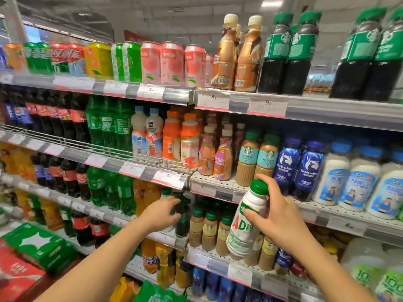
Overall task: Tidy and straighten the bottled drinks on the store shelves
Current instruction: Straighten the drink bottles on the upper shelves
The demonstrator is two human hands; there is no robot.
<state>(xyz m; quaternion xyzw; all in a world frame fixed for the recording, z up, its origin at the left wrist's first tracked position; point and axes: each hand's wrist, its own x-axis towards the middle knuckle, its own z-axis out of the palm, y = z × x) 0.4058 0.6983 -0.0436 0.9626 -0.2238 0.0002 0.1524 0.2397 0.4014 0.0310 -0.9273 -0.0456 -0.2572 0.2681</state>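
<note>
My right hand (281, 216) grips a white AD milk bottle (244, 227) with a green cap, tilted in front of the shelves, clear of any shelf. My left hand (162, 214) reaches into the third shelf down and wraps a dark green-capped bottle (182, 216) standing at the right end of that section. Beige coffee bottles (209, 229) with green caps stand in rows just right of it, partly hidden behind the white bottle.
Shelves of drinks fill the view: cans (172, 64) and dark coffee bottles (285, 53) on top, cola (65, 125), green soda (109, 125), blue coffee bottles (305, 168) and white milk bottles (357, 182) in the middle. Green and red cartons (37, 247) sit low left.
</note>
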